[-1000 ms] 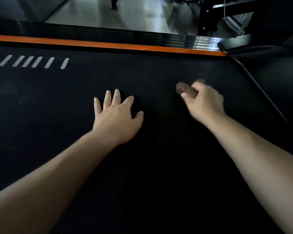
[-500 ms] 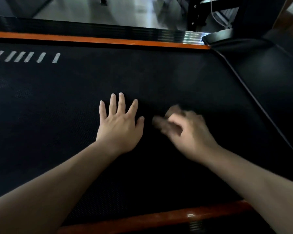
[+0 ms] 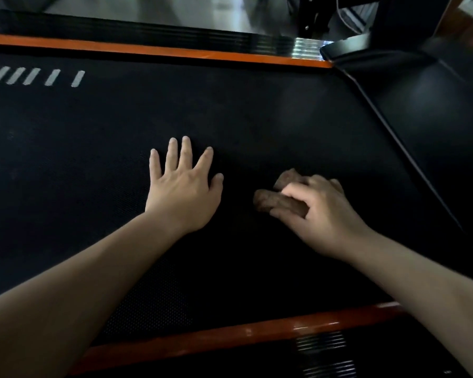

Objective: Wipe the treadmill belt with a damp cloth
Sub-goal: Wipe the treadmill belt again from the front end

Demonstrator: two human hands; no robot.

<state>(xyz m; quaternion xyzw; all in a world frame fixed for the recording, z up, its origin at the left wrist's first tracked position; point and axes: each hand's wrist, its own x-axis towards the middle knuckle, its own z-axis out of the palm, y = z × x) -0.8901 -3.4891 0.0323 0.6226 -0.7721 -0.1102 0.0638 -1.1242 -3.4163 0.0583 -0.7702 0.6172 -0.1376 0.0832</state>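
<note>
Gym: treadmill belt (image 3: 257, 118), orange side rails (image 3: 175, 51).

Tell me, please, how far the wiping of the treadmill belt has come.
Done: cannot be judged; the belt shows no wet streaks. In hand: the right hand grips the brown cloth on the belt, while the left hand lies flat beside it. Left: the stretch by the white dashes, far from the cloth, may need wiping.

Left hand (image 3: 182, 193) lies flat on belt (image 3: 257, 118), cloth (image 3: 273, 201) right of it.
</note>
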